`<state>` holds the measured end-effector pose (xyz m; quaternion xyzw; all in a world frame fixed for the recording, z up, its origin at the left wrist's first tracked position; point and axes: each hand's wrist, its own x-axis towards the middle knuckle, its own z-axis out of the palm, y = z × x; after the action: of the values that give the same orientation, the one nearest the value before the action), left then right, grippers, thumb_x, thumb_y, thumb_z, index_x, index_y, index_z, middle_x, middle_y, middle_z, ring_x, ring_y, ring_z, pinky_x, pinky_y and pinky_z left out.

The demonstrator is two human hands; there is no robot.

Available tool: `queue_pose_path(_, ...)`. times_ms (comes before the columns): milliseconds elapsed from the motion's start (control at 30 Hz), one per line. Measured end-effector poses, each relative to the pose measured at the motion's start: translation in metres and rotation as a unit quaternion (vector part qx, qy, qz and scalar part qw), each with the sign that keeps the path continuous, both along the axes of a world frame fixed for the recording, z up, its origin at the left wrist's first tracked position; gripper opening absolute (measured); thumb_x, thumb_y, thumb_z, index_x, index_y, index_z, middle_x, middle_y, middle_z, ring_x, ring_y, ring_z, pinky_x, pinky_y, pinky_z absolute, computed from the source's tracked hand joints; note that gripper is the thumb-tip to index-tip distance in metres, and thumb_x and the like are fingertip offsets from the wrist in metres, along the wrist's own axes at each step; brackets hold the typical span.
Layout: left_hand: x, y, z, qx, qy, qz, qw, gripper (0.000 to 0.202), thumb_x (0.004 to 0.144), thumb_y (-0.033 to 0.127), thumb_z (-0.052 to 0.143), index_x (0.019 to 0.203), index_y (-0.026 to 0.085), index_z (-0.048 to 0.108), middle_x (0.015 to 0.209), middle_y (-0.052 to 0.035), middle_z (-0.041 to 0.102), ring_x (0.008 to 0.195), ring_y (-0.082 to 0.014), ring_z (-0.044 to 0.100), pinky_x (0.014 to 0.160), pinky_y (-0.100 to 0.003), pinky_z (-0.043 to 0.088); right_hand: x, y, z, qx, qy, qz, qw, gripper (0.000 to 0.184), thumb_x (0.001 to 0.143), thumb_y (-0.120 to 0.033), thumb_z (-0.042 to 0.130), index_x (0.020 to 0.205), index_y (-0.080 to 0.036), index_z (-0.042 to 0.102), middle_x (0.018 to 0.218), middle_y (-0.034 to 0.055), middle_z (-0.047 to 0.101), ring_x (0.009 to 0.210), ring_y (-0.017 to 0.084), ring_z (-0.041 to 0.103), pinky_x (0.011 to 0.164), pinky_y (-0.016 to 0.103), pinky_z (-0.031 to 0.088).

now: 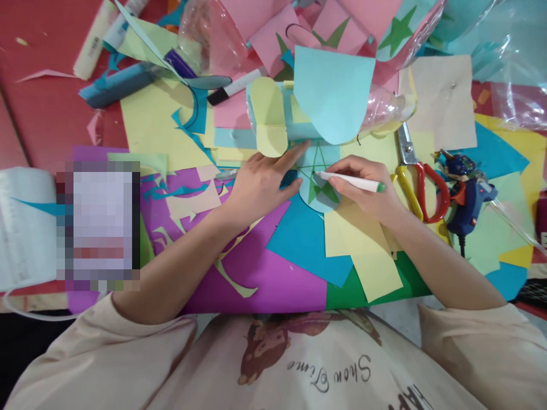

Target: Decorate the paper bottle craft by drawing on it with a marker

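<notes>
My right hand [363, 185] grips a white marker [352, 180] with a green end, its tip on a light blue paper piece [327, 203] with a rounded lower edge. A green outlined star [318, 165] is drawn on that paper, and its lower points are coloured in. My left hand [265, 176] lies with fingers apart at the paper's left side, index finger stretched toward the star's top. Just above, a clear plastic bottle [382, 108] lies on its side with a yellow rounded strip [268, 117] and a light blue rounded flap [333, 94] on it.
Red-and-yellow-handled scissors [421, 179] and a blue glue gun [465, 196] lie at right. A black-capped marker [237, 85] sits behind my left hand. Coloured paper scraps cover the table, including a purple sheet [256, 273]. A blurred-out device [102, 222] is at left.
</notes>
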<state>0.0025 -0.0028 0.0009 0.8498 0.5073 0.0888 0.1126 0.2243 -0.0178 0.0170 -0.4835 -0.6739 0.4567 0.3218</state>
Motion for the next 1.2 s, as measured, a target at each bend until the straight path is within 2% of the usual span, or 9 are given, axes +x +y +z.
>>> queue_pose_path(333,0.0006,0.0001,0.0008,-0.011,-0.003,0.001,1.0,0.056,0.091,0.034,0.047,0.145,0.02,0.043,0.095,-0.0078,0.067,0.089,-0.0254,0.065,0.085,-0.037,0.047,0.0018,0.0004,-0.0003,-0.02,0.0,0.031,0.999,0.02,0.085,-0.037,0.066,0.085,-0.017,0.07,0.072,-0.0001,0.065,0.059,0.009,0.049,0.052,0.023,0.034)
queue_pose_path(567,-0.0001,0.0001,0.0003,-0.003,-0.017,-0.003,1.0,0.054,0.091,0.034,0.047,0.144,0.021,0.045,0.096,-0.0074,0.068,0.088,-0.0243,0.065,0.085,-0.036,0.047,-0.0003,0.0003,0.003,-0.027,0.04,-0.024,0.999,0.018,0.085,-0.036,0.067,0.087,-0.018,0.069,0.08,0.0017,0.067,0.068,0.01,0.057,0.058,0.024,0.042)
queue_pose_path(767,-0.0001,0.0,0.0006,-0.007,-0.007,-0.003,1.0,0.056,0.092,0.035,0.046,0.146,0.02,0.042,0.102,-0.0094,0.068,0.092,-0.0258,0.066,0.088,-0.037,0.047,-0.0001,0.001,-0.0002,-0.028,0.044,-0.026,0.998,0.02,0.086,-0.038,0.067,0.09,-0.018,0.068,0.084,0.0028,0.067,0.071,0.011,0.059,0.062,0.025,0.046)
queue_pose_path(1033,0.0007,-0.0002,0.0022,-0.01,0.004,0.004,1.0,0.055,0.092,0.035,0.046,0.144,0.019,0.044,0.095,-0.0093,0.068,0.088,-0.0262,0.066,0.084,-0.037,0.048,0.0001,0.002,-0.0002,-0.013,0.028,-0.008,0.999,0.019,0.086,-0.037,0.066,0.087,-0.018,0.069,0.08,0.003,0.068,0.069,0.012,0.058,0.059,0.026,0.044)
queue_pose_path(1200,-0.0005,-0.0002,0.0002,-0.007,0.0,-0.001,1.0,0.056,0.092,0.035,0.045,0.145,0.02,0.042,0.095,-0.0083,0.067,0.089,-0.0257,0.066,0.084,-0.037,0.047,-0.0006,0.0013,0.003,-0.013,0.009,0.0,1.0,0.017,0.085,-0.034,0.066,0.083,-0.017,0.069,0.076,0.0017,0.068,0.065,0.011,0.056,0.056,0.024,0.039)
